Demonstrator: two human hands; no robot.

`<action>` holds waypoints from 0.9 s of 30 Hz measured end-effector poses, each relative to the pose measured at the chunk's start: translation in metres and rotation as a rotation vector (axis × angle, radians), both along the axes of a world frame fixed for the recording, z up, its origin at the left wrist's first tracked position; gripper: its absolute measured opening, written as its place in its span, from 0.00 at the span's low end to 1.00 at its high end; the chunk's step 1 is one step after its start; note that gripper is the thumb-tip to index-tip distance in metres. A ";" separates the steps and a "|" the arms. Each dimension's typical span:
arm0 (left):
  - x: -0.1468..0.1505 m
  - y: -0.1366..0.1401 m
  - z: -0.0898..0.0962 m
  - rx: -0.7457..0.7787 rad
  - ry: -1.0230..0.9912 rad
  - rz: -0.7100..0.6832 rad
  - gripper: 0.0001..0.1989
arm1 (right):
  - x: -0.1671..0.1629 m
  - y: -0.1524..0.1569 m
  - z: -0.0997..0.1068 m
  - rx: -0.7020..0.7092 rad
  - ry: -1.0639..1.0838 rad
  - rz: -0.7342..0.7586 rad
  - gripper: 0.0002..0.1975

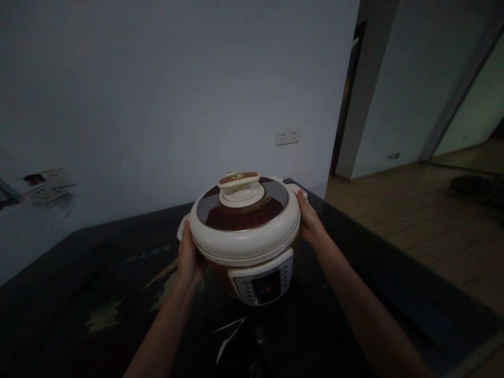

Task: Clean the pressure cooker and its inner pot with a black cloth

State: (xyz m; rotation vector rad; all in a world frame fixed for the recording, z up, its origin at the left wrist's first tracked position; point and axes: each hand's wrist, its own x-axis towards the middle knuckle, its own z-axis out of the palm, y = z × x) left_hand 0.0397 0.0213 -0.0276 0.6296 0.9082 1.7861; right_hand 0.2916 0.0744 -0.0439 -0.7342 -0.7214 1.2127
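Observation:
An electric pressure cooker with a cream rim, a dark reddish-brown lid top and a raised lid handle is in the middle of the view. Its control panel faces me. My left hand is closed on the cooker's left side handle, and my right hand grips the right one. The lid appears closed on the body. Below it is a dark glossy table; whether the base touches the surface I cannot tell.
Behind the table stands a pale wall with a double socket. Another socket strip is at the far left. A wooden floor and a doorway lie to the right. A dark flat object is near the table's right side.

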 end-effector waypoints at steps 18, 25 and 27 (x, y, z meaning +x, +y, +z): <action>0.021 0.022 -0.033 0.011 -0.013 -0.144 0.19 | 0.035 0.012 -0.018 0.034 -0.107 -0.109 0.29; 0.019 0.019 -0.033 -0.003 -0.003 -0.185 0.20 | 0.030 0.008 -0.013 0.051 -0.067 -0.104 0.26; 0.019 0.018 -0.032 -0.008 -0.008 -0.188 0.20 | 0.031 0.008 -0.013 0.045 -0.066 -0.096 0.26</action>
